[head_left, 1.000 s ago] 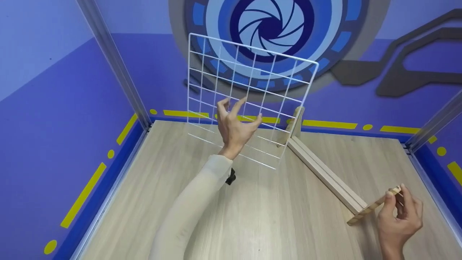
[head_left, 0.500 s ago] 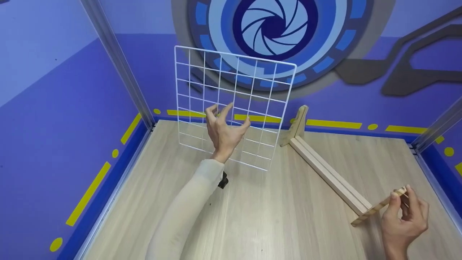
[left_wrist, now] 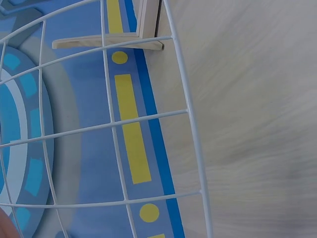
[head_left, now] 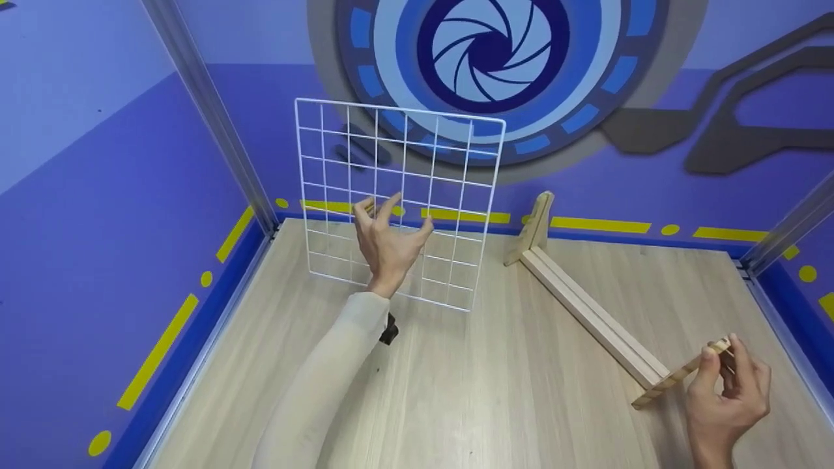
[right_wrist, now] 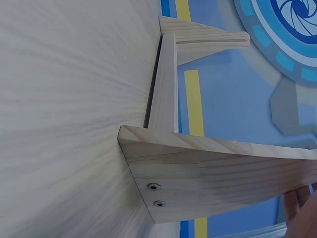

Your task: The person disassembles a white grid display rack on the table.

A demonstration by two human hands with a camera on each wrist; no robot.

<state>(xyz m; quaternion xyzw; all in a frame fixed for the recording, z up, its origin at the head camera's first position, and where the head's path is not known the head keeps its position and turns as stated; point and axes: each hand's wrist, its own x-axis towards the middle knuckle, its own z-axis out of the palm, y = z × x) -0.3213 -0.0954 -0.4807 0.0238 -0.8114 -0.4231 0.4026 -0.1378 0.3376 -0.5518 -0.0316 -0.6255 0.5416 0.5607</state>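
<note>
White wire grid (head_left: 403, 172), near-upright, is L of the wooden stand (head_left: 594, 317), apart; L hand (head_left: 387, 246) grips it, fingers prob. hooked thru. Stand's long axis runs diag. on the surface (head_left: 521, 404), R hand (head_left: 731, 394) pinching its near end.

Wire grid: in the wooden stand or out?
Out. The head view shows the wire grid in the left hand, a visible gap separating it from the wooden stand.

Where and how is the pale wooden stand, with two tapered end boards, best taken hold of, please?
I would probably pinch the upper tip of its near end board, coming from the right, where the right hand pinches it: the board rises from the pale wood-grain table and narrows to a slim end.
</note>
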